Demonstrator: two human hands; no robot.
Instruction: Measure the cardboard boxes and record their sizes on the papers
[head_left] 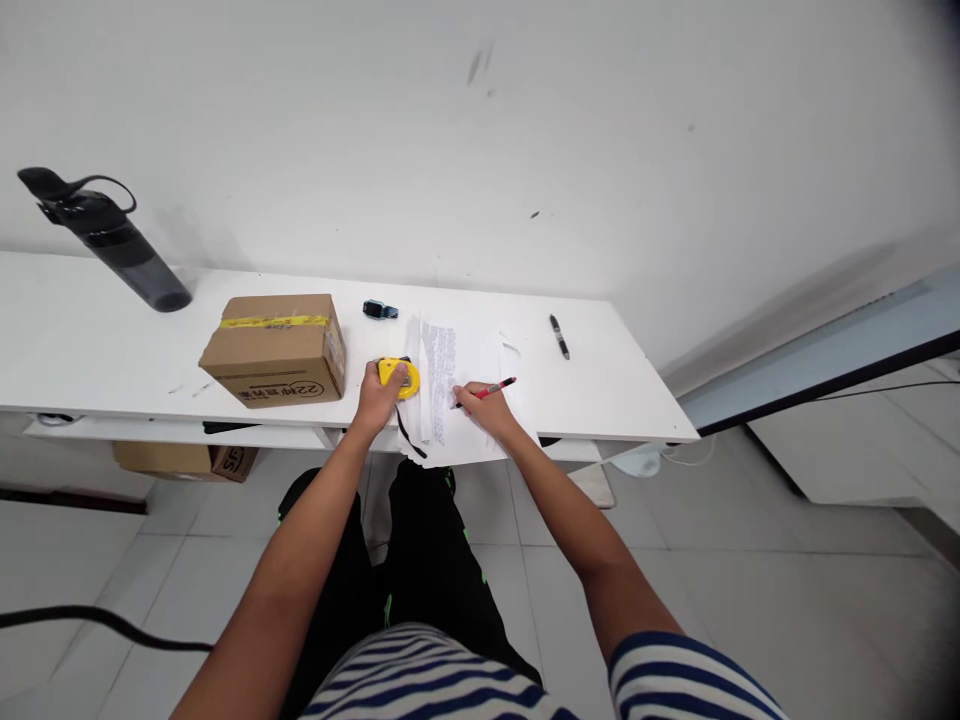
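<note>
My left hand (377, 400) is closed around a yellow tape measure (399, 379), thumb on its face, at the left side of some paper sheets (484, 350). A black wrist strap (407, 432) hangs from that side down over the paper. In my right hand (474, 402) is a red pen (495, 388) with a black end, its tip down at the paper. Rows of dense handwriting cover the left part of the top sheet, between my two hands. The sheets reach over the table's front edge.
On the white table (600, 400) a taped cardboard box (274, 350) stands left of my hands, with a dark water bottle (124, 245) beyond it. A watch (379, 310) lies behind the tape measure. To the right rests a black pen (559, 337). Another box (184, 460) sits underneath.
</note>
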